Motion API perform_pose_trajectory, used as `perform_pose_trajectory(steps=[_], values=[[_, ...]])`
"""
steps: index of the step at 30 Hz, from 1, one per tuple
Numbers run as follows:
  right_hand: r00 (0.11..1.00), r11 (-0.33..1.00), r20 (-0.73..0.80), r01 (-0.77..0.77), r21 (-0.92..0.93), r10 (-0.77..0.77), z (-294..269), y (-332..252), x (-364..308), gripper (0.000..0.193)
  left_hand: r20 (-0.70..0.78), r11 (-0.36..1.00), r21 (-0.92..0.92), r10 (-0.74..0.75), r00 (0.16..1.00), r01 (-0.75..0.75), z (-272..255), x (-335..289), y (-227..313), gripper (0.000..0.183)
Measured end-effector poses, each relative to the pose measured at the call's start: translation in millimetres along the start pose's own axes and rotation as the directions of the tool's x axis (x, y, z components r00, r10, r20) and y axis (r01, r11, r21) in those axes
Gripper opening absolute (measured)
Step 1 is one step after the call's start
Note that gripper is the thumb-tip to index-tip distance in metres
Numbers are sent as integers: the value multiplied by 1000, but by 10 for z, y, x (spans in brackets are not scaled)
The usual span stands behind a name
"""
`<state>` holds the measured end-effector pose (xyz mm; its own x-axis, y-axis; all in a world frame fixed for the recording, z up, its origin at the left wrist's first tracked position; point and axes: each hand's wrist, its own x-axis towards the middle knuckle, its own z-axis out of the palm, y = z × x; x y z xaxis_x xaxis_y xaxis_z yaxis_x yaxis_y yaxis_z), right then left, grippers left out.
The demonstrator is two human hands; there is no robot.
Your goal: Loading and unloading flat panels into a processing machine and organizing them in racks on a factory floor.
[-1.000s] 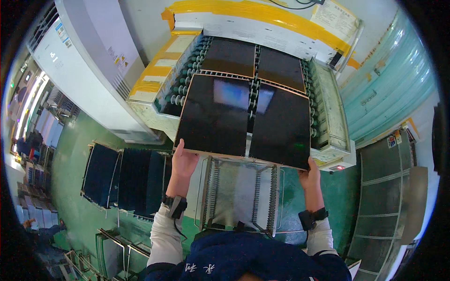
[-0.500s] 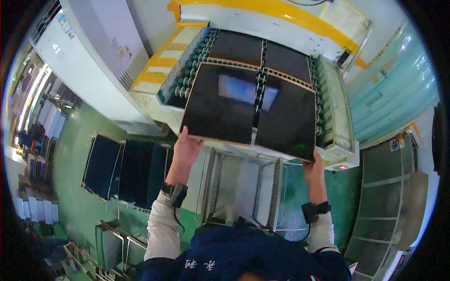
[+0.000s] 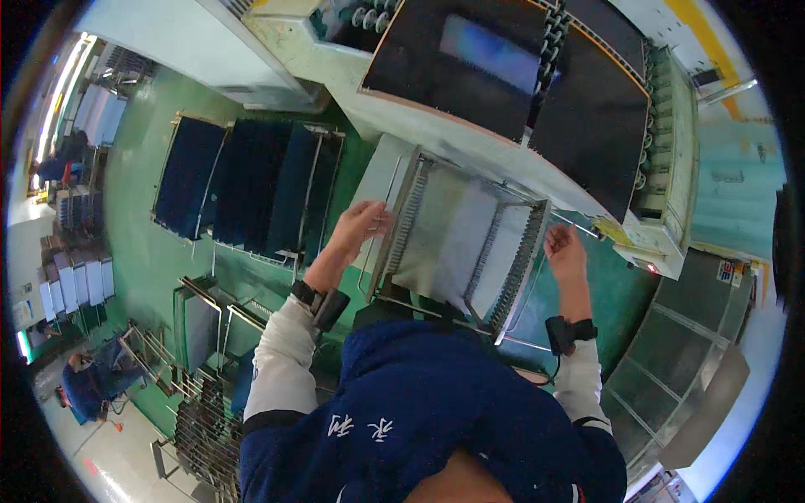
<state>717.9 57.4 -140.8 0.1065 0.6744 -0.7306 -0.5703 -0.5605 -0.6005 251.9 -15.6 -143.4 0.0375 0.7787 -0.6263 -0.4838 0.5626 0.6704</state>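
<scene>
My left hand (image 3: pixel 362 223) is off the panels, fingers stretched out and holding nothing, beside the left rail of a metal slotted rack (image 3: pixel 392 226). On the rack's other side, my right hand (image 3: pixel 566 250) has loosely curled fingers and nothing visible in it. The rack holds at least one pale, see-through sheet (image 3: pixel 444 230). Beyond it, a dark glossy panel (image 3: pixel 453 80) and a second dark panel (image 3: pixel 587 126) lie side by side on a roller conveyor (image 3: pixel 555 38). Their near edges face me, with both hands apart from them.
Dark blue sheets (image 3: pixel 264 189) stand in a rack on the green floor at left. Metal frames (image 3: pixel 201 327) are at lower left, near a seated person (image 3: pixel 92 386). A white cabinet (image 3: pixel 201 50) stands far left; a grey framed screen (image 3: pixel 671 352) leans at right.
Both hands have let go of the dark panels' near corners and drawn back toward me, down beside the slotted rack. The view has tilted down and turned, so the conveyor sits higher.
</scene>
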Motion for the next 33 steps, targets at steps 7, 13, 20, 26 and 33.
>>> perform_pose_trajectory(steps=[7,13,20,26,33], values=[[1000,973,-4,-31,-230,31,430,287,241,31,-127,983,166,-54,990,75,-235,-267,-756,25],[994,779,106,79,-622,-17,713,431,946,27,86,917,363,-207,975,162,81,-543,-1413,19],[985,729,156,158,-666,-71,947,682,1171,30,233,538,840,-241,942,-70,538,-743,-2483,40],[973,641,226,208,-739,-55,786,566,1308,34,230,339,934,-326,917,-113,977,-825,-2581,43],[972,598,220,224,-770,-80,811,640,1292,30,117,252,965,-145,982,-77,1066,-966,-2731,40]])
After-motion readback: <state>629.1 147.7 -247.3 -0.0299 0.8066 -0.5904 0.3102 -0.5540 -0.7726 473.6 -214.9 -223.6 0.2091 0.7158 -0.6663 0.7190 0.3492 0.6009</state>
